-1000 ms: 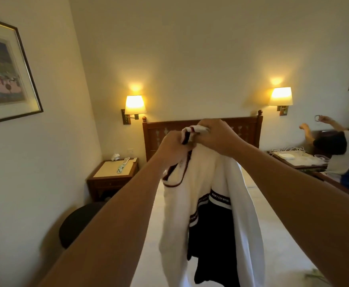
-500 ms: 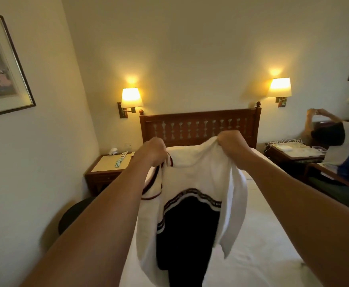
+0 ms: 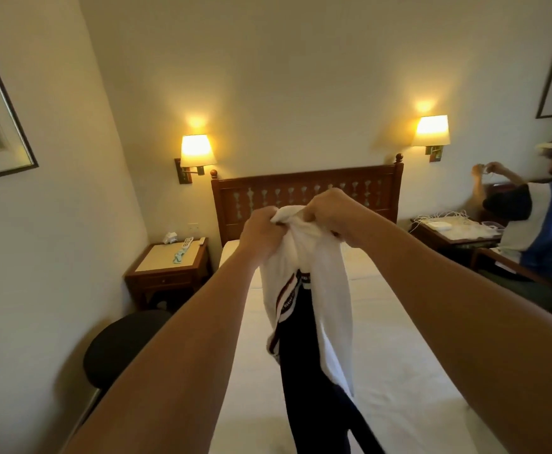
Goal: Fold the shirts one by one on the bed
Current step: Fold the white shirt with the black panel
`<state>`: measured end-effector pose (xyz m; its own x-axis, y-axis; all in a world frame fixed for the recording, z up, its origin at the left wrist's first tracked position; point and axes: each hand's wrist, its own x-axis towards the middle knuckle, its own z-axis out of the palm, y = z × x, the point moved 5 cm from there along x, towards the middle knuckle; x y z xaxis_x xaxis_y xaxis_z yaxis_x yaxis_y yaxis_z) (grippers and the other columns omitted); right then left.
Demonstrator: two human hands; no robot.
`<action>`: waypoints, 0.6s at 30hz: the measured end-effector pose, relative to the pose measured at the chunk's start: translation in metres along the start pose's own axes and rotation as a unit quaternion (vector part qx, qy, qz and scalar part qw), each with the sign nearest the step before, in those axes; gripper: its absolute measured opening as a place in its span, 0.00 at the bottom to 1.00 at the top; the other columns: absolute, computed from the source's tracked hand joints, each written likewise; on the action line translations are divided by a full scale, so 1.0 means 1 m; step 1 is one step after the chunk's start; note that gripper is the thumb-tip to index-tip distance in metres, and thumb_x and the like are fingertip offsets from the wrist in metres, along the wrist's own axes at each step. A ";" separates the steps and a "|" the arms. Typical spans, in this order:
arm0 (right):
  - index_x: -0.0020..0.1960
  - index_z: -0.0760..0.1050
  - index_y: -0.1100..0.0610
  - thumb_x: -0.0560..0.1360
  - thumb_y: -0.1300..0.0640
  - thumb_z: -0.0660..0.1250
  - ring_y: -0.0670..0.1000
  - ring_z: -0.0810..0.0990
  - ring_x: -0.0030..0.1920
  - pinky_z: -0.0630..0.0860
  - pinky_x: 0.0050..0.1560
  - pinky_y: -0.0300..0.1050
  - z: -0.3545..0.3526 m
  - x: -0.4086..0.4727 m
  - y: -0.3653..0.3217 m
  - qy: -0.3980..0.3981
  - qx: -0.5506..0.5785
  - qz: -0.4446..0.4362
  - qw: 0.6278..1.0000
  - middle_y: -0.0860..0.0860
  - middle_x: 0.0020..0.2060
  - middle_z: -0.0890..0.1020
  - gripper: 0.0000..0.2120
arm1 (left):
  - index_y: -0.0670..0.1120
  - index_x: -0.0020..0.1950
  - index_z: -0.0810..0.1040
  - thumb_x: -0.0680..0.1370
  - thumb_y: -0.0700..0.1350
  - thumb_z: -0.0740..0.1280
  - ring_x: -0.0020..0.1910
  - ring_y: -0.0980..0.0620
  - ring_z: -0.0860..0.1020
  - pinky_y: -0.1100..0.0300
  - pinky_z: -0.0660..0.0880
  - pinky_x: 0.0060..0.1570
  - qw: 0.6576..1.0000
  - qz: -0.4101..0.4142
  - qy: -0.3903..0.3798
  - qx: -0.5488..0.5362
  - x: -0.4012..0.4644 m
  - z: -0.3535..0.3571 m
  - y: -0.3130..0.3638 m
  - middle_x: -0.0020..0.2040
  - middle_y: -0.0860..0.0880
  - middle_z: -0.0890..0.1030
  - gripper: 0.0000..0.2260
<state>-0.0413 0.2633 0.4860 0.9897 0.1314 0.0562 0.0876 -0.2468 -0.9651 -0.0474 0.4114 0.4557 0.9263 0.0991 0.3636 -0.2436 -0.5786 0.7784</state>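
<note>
Smooth white bed (image 3: 399,355) below us; our left hand (image 3: 261,234) and right hand (image 3: 333,211) bunch soft white-and-navy shirt (image 3: 313,290), hanging limp.

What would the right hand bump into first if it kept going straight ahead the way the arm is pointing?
Probably the wooden headboard. The right hand grips the shirt above the bed, and its arm points toward the headboard. Nothing shows in between, though depth is hard to judge.
</note>
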 end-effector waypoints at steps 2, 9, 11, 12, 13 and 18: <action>0.49 0.81 0.63 0.74 0.67 0.64 0.53 0.78 0.37 0.75 0.37 0.45 0.001 -0.010 -0.005 -0.072 0.126 -0.017 0.989 0.56 0.38 0.80 0.08 | 0.43 0.48 0.79 0.82 0.41 0.64 0.50 0.45 0.80 0.56 0.77 0.49 1.000 0.017 0.003 -0.019 0.003 0.000 0.003 0.44 0.47 0.80 0.06; 0.46 0.80 0.59 0.75 0.70 0.64 0.53 0.80 0.37 0.80 0.39 0.49 -0.032 0.000 0.059 0.084 -0.085 -0.100 0.988 0.57 0.40 0.83 0.09 | 0.50 0.58 0.80 0.83 0.47 0.64 0.50 0.49 0.79 0.56 0.76 0.43 0.980 -0.085 0.025 -0.176 0.006 -0.018 0.021 0.51 0.47 0.81 0.07; 0.46 0.81 0.61 0.72 0.71 0.65 0.55 0.80 0.41 0.80 0.47 0.55 -0.021 0.004 0.087 0.002 -0.248 -0.095 0.964 0.59 0.42 0.83 0.10 | 0.53 0.58 0.80 0.82 0.50 0.65 0.52 0.47 0.80 0.55 0.77 0.44 0.970 -0.084 0.011 -0.227 0.007 -0.021 0.023 0.52 0.47 0.81 0.06; 0.48 0.81 0.62 0.70 0.73 0.66 0.57 0.79 0.43 0.79 0.48 0.57 -0.014 0.002 0.100 -0.050 -0.273 -0.065 0.959 0.61 0.44 0.83 0.11 | 0.54 0.56 0.79 0.83 0.51 0.65 0.52 0.46 0.80 0.55 0.78 0.45 0.963 -0.079 0.004 -0.256 0.005 -0.022 0.024 0.52 0.46 0.81 0.05; 0.51 0.80 0.60 0.69 0.73 0.67 0.57 0.78 0.44 0.79 0.47 0.55 -0.007 0.001 0.109 -0.088 -0.268 -0.044 0.958 0.61 0.46 0.83 0.14 | 0.55 0.55 0.79 0.83 0.52 0.64 0.53 0.45 0.80 0.55 0.78 0.46 0.957 -0.076 0.001 -0.279 0.005 -0.023 0.024 0.52 0.45 0.81 0.04; 0.61 0.81 0.55 0.77 0.67 0.69 0.42 0.77 0.47 0.75 0.49 0.40 0.013 -0.003 0.092 -0.062 -0.153 -0.121 0.979 0.45 0.50 0.82 0.15 | 0.51 0.61 0.77 0.84 0.50 0.63 0.46 0.51 0.80 0.63 0.78 0.35 0.961 -0.088 0.013 -0.261 0.008 -0.030 0.025 0.49 0.47 0.80 0.08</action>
<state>-0.0374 0.2524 0.3937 0.9159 0.3323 0.2251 0.3671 -0.4669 -0.8045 -0.0546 0.4217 0.4929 0.9606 0.1820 0.2100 -0.2011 -0.0665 0.9773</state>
